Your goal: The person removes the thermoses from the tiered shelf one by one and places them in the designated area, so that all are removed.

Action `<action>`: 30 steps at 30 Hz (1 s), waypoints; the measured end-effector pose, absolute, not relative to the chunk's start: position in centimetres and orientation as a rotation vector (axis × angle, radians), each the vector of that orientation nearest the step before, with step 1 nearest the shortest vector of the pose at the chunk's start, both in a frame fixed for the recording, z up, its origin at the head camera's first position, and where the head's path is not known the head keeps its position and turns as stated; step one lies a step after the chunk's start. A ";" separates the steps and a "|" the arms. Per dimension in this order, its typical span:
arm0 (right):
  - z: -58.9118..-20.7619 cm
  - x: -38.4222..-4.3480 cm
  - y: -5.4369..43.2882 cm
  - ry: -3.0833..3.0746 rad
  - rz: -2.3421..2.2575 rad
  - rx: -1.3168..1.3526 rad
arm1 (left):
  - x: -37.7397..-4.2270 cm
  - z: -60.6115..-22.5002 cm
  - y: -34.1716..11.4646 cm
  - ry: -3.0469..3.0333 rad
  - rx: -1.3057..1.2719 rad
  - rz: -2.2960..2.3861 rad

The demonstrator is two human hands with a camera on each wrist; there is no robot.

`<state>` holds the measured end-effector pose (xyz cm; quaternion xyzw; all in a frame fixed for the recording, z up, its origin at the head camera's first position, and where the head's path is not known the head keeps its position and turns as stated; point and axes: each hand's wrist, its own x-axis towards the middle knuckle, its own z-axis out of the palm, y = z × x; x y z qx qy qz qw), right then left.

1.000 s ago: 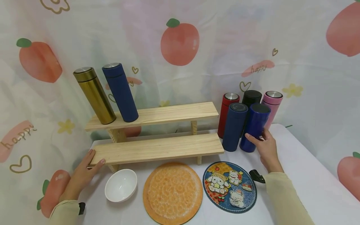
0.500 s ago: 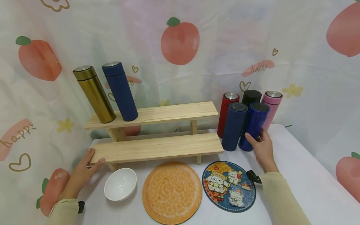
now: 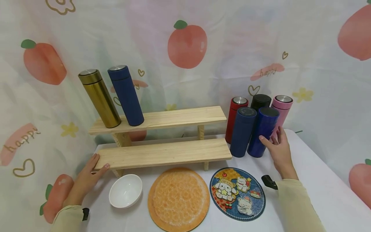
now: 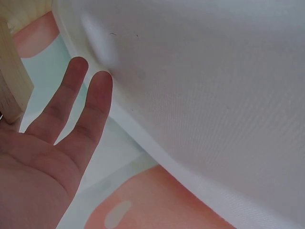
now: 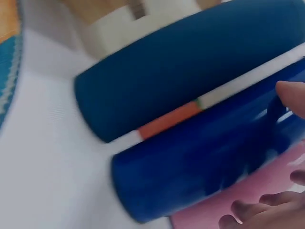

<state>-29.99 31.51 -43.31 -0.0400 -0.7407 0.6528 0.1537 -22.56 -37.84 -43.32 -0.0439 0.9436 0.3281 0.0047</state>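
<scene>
Right hand [image 3: 280, 154], fingers spread, grips nothing, thumb right by a glossy cobalt-blue cylindrical bottle [image 3: 263, 127], upright on the white-clothed tabletop [image 3: 314, 167], its flat base likely keeping it steady! And the left hand [image 3: 84, 179], two fingers outstretched, rests against a pale two-tier wooden stand [image 3: 163, 153], perhaps bracing it.

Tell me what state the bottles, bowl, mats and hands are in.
Gold bottle: standing, lid on
Tall blue bottle: standing, lid on
Red bottle: standing, lid on
Pink bottle: standing, lid on
Black bottle: standing, mostly hidden
Matte blue bottle: standing
Glossy blue bottle: standing
White bowl: upright, empty
Orange mat: flat
Cartoon mat: flat
Left hand: touching lower shelf
Right hand: fingers spread beside glossy blue bottle
</scene>
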 end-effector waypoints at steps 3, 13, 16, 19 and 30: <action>-41.9 -29.1 32.1 -2.055 1.891 -0.085 | -22.6 -43.7 -37.7 2.962 -0.127 1.028; -36.5 -26.0 32.4 -1.876 1.824 0.012 | -22.7 -43.4 -37.7 2.953 -0.149 1.030; -35.1 -24.9 32.0 -1.758 1.891 0.070 | -22.7 -43.4 -37.7 2.950 -0.159 1.015; -34.0 -24.1 31.2 -1.688 1.920 0.119 | -22.7 -43.4 -37.7 2.937 -0.174 1.014; -32.9 -23.3 27.3 -1.748 1.839 0.325 | -22.8 -43.2 -37.7 2.916 -0.192 1.031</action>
